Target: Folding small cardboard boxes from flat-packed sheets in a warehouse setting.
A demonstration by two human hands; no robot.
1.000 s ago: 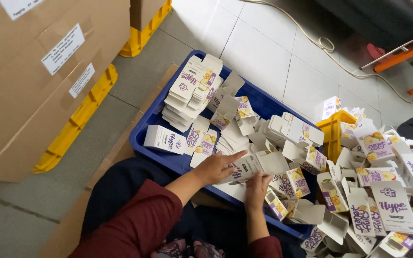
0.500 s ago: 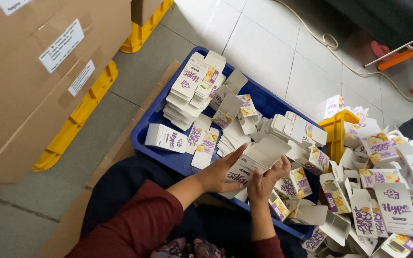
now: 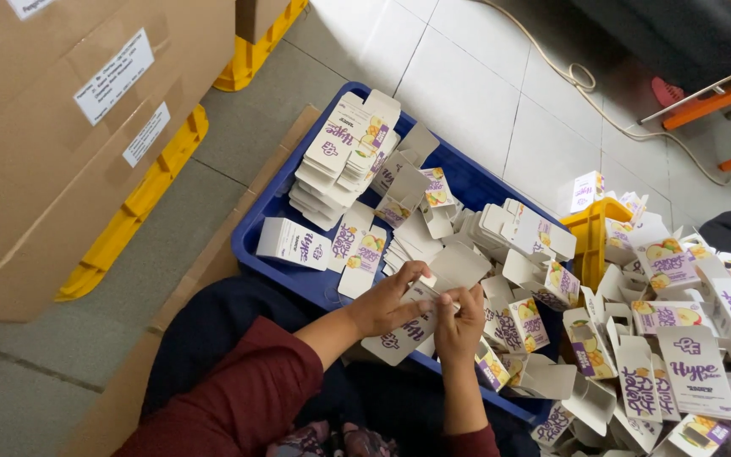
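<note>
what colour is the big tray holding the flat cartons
Blue: the tray, clearest in the head view, along its left rim.

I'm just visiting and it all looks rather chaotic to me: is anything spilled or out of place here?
Yes. The opened cartons at the right lie in a loose heap on the floor, tipped every way, burying most of the yellow crate. In the blue bin, only the flat stack is tidy. Both hands hold one carton; it looks undamaged.

Pale tiled floor (image 3: 467, 76); big brown cartons (image 3: 52, 127) left; cable (image 3: 585, 80).
</note>
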